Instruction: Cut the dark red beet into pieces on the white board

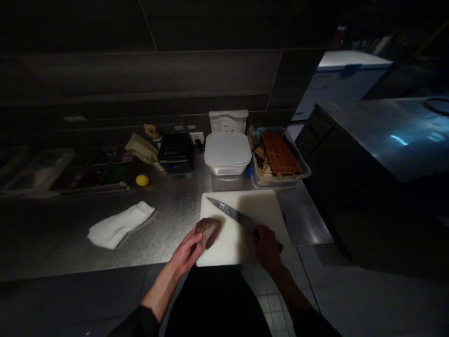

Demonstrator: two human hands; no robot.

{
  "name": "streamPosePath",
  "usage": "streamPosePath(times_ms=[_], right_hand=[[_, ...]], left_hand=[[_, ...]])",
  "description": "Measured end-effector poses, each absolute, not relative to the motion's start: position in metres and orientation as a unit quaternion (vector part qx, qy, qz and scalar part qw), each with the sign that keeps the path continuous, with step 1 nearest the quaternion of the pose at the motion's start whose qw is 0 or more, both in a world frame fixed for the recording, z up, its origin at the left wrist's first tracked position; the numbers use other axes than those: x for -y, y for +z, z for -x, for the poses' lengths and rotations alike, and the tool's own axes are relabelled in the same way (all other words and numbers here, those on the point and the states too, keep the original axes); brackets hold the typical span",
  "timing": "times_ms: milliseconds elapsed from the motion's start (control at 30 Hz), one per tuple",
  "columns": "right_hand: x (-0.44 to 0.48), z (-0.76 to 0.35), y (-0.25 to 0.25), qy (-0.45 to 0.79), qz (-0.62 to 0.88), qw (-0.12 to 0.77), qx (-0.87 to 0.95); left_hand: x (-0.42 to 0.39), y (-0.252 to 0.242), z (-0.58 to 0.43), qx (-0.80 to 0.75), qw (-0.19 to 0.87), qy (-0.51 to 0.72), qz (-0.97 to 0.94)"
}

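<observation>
A piece of meat [209, 229], brown outside with a dark red cut face, is at the left edge of the white cutting board [252, 201]. My left hand [187, 252] grips it from the left with thumb and fingers. My right hand [267, 245] is closed round the dark handle of a long kitchen knife [233, 213] on the right half of the board. Its blade points to the far left, over the board and apart from the meat. Whether the blade rests on the board I cannot tell.
Behind the board stand a white lidded container [228, 150] and a plastic tub [280, 159] with a reddish-brown slatted mat. A folded white cloth [121, 225], a lemon [142, 180] and a black device [176, 153] are to the left. The counter's front edge runs close to my body.
</observation>
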State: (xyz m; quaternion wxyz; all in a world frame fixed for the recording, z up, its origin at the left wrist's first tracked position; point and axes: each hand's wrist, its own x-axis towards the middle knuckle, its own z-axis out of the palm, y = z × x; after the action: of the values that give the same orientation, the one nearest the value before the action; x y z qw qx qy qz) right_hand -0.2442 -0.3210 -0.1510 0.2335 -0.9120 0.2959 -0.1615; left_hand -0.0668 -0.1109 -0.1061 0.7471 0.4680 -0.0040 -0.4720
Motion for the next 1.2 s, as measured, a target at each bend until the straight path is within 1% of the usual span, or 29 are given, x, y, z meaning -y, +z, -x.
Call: streamPosePath(times_ms=[167, 300, 400, 533, 633, 833, 967, 1133, 1200], right_hand=[[0.321, 0.245, -0.161, -0.123, 0.928, 0.196, -0.292], [0.33, 0.241, -0.161, -0.091, 0.93, 0.194, -0.299], [0.341, 0.238, -0.161, -0.065, 0.929, 0.214, -0.295], [0.348, 0.245, -0.158, -0.05, 0.918, 0.257, -0.299], [0.344, 0.256, -0.153, -0.051, 0.9, 0.299, -0.314], [0.328, 0.276, -0.137, -0.05, 0.856, 0.373, -0.354], [0.319, 0.281, -0.127, -0.032, 0.836, 0.4, -0.374], [0.308, 0.278, -0.118, -0.02, 0.796, 0.447, -0.409], [0.303, 0.277, -0.114, -0.026, 0.795, 0.455, -0.401]], left_hand=[[0.133, -0.114, 0.058, 0.152, 0.635, -0.355, -0.669], [0.15, -0.126, 0.066, 0.23, 0.561, -0.275, -0.747], [0.161, -0.138, 0.074, 0.269, 0.523, -0.231, -0.775], [0.167, -0.154, 0.077, 0.356, 0.451, -0.137, -0.807], [0.164, -0.159, 0.073, 0.394, 0.402, -0.116, -0.818], [0.156, -0.159, 0.07, 0.406, 0.389, -0.14, -0.815], [0.159, -0.161, 0.075, 0.346, 0.403, -0.123, -0.838], [0.159, -0.155, 0.077, 0.374, 0.414, -0.15, -0.816], [0.158, -0.154, 0.079, 0.345, 0.417, -0.146, -0.828]])
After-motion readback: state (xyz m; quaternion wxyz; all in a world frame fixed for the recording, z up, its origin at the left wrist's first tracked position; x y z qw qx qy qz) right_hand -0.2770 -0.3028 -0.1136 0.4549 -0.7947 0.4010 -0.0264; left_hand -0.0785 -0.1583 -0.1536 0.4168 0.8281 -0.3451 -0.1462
